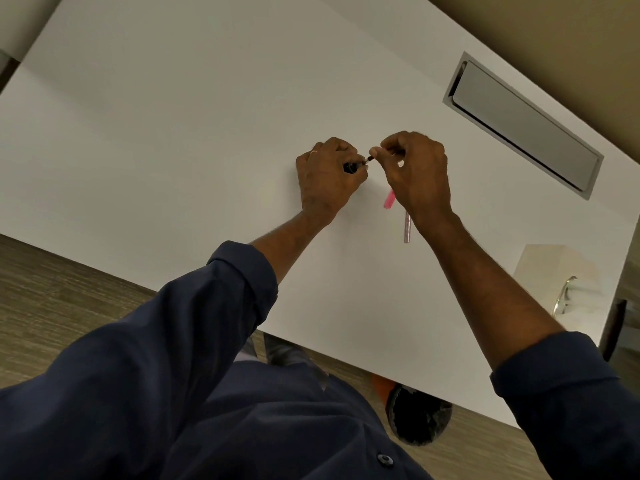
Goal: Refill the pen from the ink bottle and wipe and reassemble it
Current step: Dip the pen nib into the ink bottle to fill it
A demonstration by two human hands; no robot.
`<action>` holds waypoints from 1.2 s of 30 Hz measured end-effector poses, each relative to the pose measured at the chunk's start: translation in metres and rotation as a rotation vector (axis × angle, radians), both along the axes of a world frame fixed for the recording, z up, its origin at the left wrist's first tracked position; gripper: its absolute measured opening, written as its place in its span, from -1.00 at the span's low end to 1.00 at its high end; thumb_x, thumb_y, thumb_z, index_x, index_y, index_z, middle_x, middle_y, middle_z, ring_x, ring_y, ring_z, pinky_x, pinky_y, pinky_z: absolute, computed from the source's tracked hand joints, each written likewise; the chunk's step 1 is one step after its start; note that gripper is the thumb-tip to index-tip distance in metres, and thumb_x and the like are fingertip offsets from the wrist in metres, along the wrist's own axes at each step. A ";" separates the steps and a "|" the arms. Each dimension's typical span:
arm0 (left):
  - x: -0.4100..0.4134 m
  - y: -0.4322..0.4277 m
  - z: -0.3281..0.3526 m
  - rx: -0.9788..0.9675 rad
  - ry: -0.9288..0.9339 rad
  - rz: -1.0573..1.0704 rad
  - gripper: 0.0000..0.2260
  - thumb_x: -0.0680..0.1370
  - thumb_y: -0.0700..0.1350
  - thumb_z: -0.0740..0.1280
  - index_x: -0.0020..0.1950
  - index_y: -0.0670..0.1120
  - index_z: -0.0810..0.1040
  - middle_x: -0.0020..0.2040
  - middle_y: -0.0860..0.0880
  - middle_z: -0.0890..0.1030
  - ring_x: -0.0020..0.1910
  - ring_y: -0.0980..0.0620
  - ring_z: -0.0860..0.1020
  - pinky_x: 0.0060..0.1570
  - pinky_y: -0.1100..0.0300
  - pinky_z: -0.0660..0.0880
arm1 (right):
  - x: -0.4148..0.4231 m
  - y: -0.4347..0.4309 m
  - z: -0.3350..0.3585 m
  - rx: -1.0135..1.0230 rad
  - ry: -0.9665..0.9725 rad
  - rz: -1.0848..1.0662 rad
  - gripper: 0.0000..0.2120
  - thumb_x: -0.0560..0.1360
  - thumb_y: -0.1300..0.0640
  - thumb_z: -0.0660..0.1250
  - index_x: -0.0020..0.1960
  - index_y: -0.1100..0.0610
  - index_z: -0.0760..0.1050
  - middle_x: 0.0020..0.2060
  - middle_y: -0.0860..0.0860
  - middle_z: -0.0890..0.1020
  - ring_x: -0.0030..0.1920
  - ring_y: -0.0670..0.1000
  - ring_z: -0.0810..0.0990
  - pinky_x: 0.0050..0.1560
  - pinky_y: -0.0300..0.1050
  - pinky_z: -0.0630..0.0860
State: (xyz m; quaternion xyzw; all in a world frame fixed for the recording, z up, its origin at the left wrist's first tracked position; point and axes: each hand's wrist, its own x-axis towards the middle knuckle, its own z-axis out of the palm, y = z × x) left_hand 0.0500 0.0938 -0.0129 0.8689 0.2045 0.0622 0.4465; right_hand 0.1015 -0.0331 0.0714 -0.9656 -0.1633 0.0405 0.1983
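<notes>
Nearest on the white counter (173, 133), a pink piece (389, 199) and a silvery tube (407, 228) lie half hidden under the right wrist, no readable writing on either. Just past them, the left hand (327, 178) is curled tight around a small black pen part (351, 167), mostly buried in the fist. At its 3 o'clock, the right hand (417, 171) pinches a tiny dark-tipped bit (372, 157) almost touching it; too small to make out.

2 hands over 1 white desk (173, 133): left hand (327, 174) w/ 1 ring and 1 small black pen part (350, 167) in its fingers, right hand (417, 171) pinching 1 tiny dark-tipped piece (371, 158). Loose on the desk: 1 pink pen piece (389, 199) and 1 pale slim tube (407, 229), so 2 items lying, 2 held. Also 1 grey cable hatch (523, 124) set in the desk top, 2 dark blue sleeves, 1 shirt button (384, 459) in view.
</notes>
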 end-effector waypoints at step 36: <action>-0.003 0.000 0.000 -0.004 0.027 -0.005 -0.81 0.48 0.09 0.44 0.01 0.05 0.72 0.05 0.10 0.66 0.06 0.07 0.57 0.12 0.07 0.47 | 0.000 0.001 -0.004 -0.013 -0.051 0.024 -0.79 0.57 -0.01 0.38 -0.05 0.14 0.62 -0.15 0.01 0.71 -0.22 -0.12 0.57 -0.10 -0.11 0.61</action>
